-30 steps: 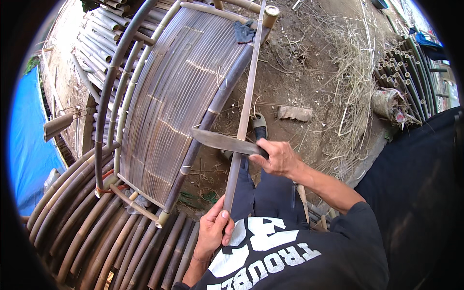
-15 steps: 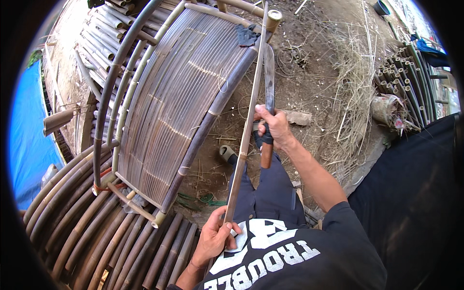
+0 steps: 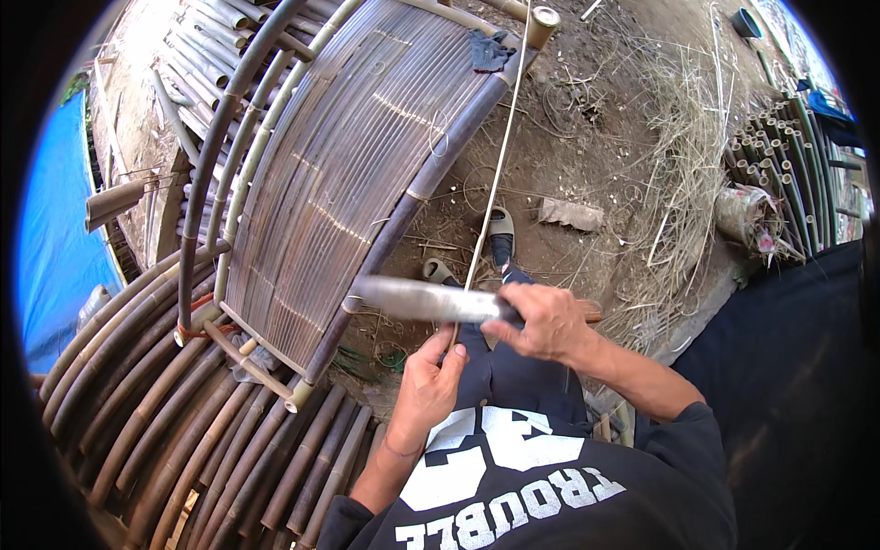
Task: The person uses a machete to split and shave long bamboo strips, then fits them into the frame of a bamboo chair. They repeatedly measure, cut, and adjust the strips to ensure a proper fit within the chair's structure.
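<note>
Fingers of the right hand (image 3: 547, 323) are clenched around the handle of a broad knife (image 3: 423, 300), whose grey blade lies roughly level and points to the person's left, its outline smeared by blur. Just below it, the left hand (image 3: 427, 389) grasps the near end of a thin pale bamboo strip (image 3: 496, 174) between thumb and fingers. That strip runs up and away from the hand, crosses the blade close to the handle, and its far end reaches the top of the view beside a cut bamboo post (image 3: 542, 22). Whether the blade touches the strip where they cross is not clear.

To the left stands a curved panel of woven bamboo slats (image 3: 348, 174) set in a frame of thicker poles, with a dark cloth (image 3: 490, 50) lying on its upper corner. Beneath and to the left of the panel lies a stack of bent bamboo poles (image 3: 137, 403), and a blue tarpaulin (image 3: 55, 229) shows at the far left edge. On the bare dirt ahead of the hands, the person's foot in a sandal (image 3: 500, 236) rests near the strip. Dry straw (image 3: 678, 183) is scattered to the right, next to a bundle of cut bamboo tubes (image 3: 779, 174).
</note>
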`<action>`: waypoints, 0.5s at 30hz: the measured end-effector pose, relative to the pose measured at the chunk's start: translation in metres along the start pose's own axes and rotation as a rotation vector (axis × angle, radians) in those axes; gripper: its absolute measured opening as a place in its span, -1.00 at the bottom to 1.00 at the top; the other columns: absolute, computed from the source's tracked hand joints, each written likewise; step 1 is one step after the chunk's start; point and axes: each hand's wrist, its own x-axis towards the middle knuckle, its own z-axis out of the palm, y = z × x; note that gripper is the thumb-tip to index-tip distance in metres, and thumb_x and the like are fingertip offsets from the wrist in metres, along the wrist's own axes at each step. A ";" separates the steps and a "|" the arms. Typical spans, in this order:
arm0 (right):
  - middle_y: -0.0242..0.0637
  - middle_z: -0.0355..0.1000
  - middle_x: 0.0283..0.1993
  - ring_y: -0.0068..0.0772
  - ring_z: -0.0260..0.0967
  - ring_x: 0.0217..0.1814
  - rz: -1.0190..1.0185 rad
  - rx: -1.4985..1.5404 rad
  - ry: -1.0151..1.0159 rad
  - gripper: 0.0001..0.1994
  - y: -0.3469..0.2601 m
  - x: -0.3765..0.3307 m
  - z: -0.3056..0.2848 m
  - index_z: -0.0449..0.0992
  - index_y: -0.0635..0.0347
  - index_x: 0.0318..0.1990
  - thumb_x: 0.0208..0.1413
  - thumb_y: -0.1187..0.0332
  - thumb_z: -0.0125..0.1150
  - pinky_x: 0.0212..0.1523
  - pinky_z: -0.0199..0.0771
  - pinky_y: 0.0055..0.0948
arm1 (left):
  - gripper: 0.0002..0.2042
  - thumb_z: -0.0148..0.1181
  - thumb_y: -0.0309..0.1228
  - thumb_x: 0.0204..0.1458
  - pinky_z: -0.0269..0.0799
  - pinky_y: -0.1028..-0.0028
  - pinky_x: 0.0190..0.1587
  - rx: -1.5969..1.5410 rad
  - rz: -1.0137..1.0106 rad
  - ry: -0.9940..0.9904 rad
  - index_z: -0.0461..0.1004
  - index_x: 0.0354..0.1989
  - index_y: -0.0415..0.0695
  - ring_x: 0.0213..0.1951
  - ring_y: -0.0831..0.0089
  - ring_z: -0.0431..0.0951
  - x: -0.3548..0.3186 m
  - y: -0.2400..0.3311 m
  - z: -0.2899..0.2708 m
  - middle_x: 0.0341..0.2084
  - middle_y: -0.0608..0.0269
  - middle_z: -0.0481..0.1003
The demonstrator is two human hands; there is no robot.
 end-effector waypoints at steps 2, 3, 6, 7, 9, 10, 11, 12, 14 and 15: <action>-0.19 0.43 -0.55 -0.14 0.51 -0.51 -0.028 -0.037 -0.022 -0.46 -0.002 -0.002 -0.004 0.47 0.18 -0.31 0.17 -0.23 0.14 -0.49 0.51 -0.21 | -0.57 0.04 -0.46 0.28 0.24 0.62 -0.52 0.146 0.033 -0.014 0.31 0.33 -0.20 -0.54 0.74 0.27 -0.004 0.001 -0.001 -0.48 0.43 0.39; -0.19 0.43 -0.56 -0.13 0.51 -0.52 -0.041 -0.022 -0.068 -0.46 -0.002 0.000 -0.005 0.47 0.18 -0.31 0.17 -0.22 0.13 -0.51 0.50 -0.20 | -0.56 0.03 -0.47 0.28 0.28 0.60 -0.43 0.165 0.028 -0.013 0.30 0.33 -0.21 -0.46 0.68 0.31 -0.005 0.001 -0.002 -0.40 0.35 0.41; -0.07 0.48 -0.52 -0.01 0.53 -0.48 0.360 0.053 0.002 -0.48 0.004 0.006 -0.008 0.49 0.16 -0.29 0.18 -0.20 0.14 -0.47 0.50 -0.13 | -0.57 0.02 -0.53 0.25 0.44 0.46 -0.05 0.118 -0.085 -0.002 0.30 0.30 -0.30 -0.12 0.39 0.53 -0.010 0.002 -0.003 -0.03 -0.05 0.53; -0.08 0.47 -0.53 -0.01 0.53 -0.49 0.251 0.085 -0.070 -0.48 0.006 0.006 -0.008 0.49 0.17 -0.30 0.18 -0.21 0.13 -0.48 0.51 -0.13 | -0.57 0.02 -0.53 0.25 0.43 0.46 -0.03 0.127 -0.010 0.005 0.30 0.30 -0.30 -0.09 0.38 0.53 -0.011 0.002 -0.003 0.00 -0.06 0.52; -0.10 0.47 -0.56 0.00 0.52 -0.52 0.090 0.084 -0.183 -0.46 0.007 0.005 -0.008 0.48 0.18 -0.33 0.19 -0.22 0.10 -0.51 0.52 -0.13 | -0.57 0.02 -0.54 0.25 0.43 0.46 0.00 0.141 0.014 -0.008 0.29 0.31 -0.29 -0.06 0.37 0.53 -0.013 0.002 -0.003 0.04 -0.08 0.51; -0.10 0.47 -0.57 0.00 0.51 -0.54 -0.048 0.082 -0.096 -0.46 0.008 0.004 -0.006 0.47 0.17 -0.34 0.19 -0.22 0.10 -0.52 0.51 -0.12 | -0.56 0.02 -0.55 0.25 0.42 0.45 0.01 0.143 0.029 -0.006 0.29 0.31 -0.29 -0.04 0.37 0.52 -0.014 0.002 -0.003 0.05 -0.08 0.51; -0.11 0.47 -0.57 -0.01 0.52 -0.54 0.068 0.064 -0.026 -0.46 0.007 0.002 -0.005 0.47 0.17 -0.34 0.19 -0.22 0.10 -0.52 0.52 -0.12 | -0.56 0.02 -0.55 0.25 0.42 0.45 0.01 0.143 0.028 -0.007 0.28 0.32 -0.29 -0.04 0.39 0.52 -0.015 0.002 -0.003 0.06 -0.09 0.51; -0.12 0.46 -0.58 -0.02 0.52 -0.54 0.170 0.053 0.007 -0.45 0.007 0.002 -0.003 0.46 0.17 -0.35 0.18 -0.23 0.11 -0.52 0.52 -0.12 | -0.56 0.02 -0.55 0.25 0.42 0.47 0.01 0.153 -0.010 -0.004 0.28 0.32 -0.29 -0.05 0.41 0.51 -0.016 0.002 -0.002 0.06 -0.07 0.51; -0.13 0.45 -0.59 -0.02 0.51 -0.55 0.247 -0.016 0.081 -0.43 0.008 0.003 -0.001 0.44 0.18 -0.37 0.18 -0.25 0.10 -0.52 0.52 -0.13 | -0.56 0.02 -0.55 0.26 0.42 0.50 -0.02 0.112 0.021 -0.009 0.28 0.32 -0.28 -0.07 0.46 0.49 -0.017 0.004 -0.003 0.05 0.00 0.52; -0.14 0.45 -0.60 -0.02 0.51 -0.56 0.151 0.010 0.024 -0.43 0.009 0.006 -0.002 0.44 0.17 -0.38 0.18 -0.25 0.09 -0.52 0.52 -0.13 | -0.57 0.01 -0.54 0.27 0.40 0.55 -0.10 0.078 -0.006 -0.016 0.28 0.33 -0.27 -0.16 0.54 0.45 -0.019 0.006 -0.004 -0.06 0.14 0.52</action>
